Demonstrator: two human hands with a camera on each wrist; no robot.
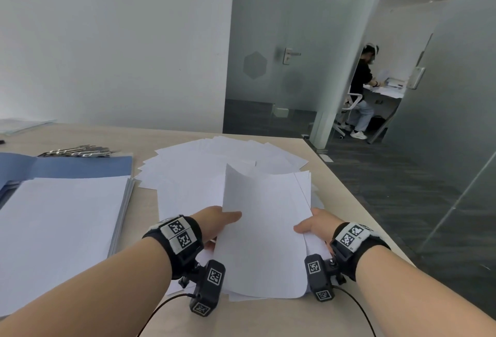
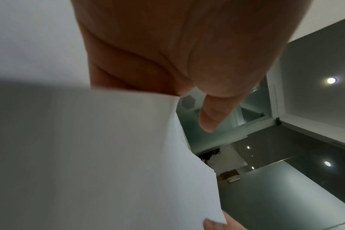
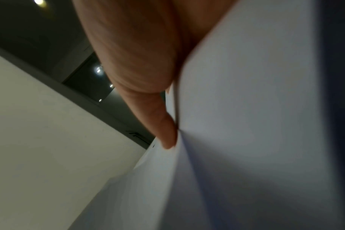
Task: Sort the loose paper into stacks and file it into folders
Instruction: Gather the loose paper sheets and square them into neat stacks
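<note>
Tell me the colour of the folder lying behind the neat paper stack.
Blue; the folder shows best in the head view.

A seated person point(image 1: 362, 87) works at a desk point(image 1: 386, 92) (beyond the glass door point(image 1: 281, 49)).

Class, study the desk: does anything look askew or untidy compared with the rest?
Yes. The loose sheets beyond the hands are fanned out at differing angles, corners jutting, unlike the squared stack at the left on the blue folder. The bundle held between the left hand and the right hand bows upward, its edges not flush.
</note>
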